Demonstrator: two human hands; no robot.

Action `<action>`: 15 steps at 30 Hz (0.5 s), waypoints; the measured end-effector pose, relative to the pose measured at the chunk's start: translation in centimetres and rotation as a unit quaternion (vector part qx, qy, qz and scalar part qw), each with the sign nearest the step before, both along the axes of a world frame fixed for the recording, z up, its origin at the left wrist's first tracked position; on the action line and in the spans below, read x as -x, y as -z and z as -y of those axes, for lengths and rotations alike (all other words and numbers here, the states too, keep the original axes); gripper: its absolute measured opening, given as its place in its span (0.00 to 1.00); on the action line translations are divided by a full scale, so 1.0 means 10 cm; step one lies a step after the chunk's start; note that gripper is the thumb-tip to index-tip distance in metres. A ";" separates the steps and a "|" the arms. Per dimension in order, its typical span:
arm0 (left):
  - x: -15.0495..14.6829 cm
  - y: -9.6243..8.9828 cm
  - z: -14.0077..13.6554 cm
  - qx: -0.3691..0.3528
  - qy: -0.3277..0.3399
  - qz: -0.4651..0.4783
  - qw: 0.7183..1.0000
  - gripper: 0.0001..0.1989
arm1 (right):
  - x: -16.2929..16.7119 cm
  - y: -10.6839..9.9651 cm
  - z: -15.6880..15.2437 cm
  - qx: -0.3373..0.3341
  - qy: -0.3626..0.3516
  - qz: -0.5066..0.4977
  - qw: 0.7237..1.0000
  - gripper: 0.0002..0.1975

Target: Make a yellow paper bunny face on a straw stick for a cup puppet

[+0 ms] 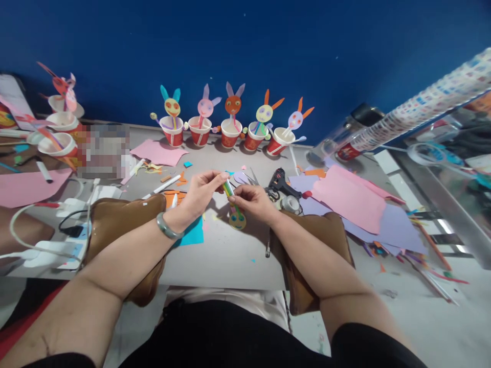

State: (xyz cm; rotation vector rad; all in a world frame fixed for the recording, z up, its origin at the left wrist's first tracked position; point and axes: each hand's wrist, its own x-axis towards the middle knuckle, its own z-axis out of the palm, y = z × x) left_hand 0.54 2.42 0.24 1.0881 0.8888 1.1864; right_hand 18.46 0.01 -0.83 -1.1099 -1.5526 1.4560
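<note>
Between my two hands is a paper puppet with a round yellow face (238,221) that points down toward me; green and yellow strips (227,189) run up from it. My left hand (205,190) pinches the far end of these strips with thumb and forefinger. Nearer the face, my right hand (251,202) has its fingers closed round the strips. Just beyond the right hand lie scissors (251,178) with their blades apart. A sheet of blue paper (194,232) lies on the table below my left wrist.
Along the blue wall stand several red paper cups (199,134) with paper rabbit figures. To the right are a black glue gun (282,181), a tape roll (291,204), pink paper (349,199) and a long stack of cups (429,99). Power strips with cables (72,250) lie left.
</note>
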 end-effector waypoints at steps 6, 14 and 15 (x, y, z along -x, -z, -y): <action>0.00 0.02 -0.04 0.030 0.020 0.020 0.999 0.21 | -0.01 0.01 -0.02 0.015 0.001 -0.017 1.000 0.23; 0.00 0.05 -0.05 0.021 -0.001 0.029 0.999 0.18 | 0.00 0.06 -0.05 0.005 -0.006 -0.024 1.000 0.23; 0.00 0.05 -0.05 0.024 -0.002 0.031 0.999 0.18 | 0.00 0.07 -0.06 0.004 -0.005 -0.023 1.000 0.23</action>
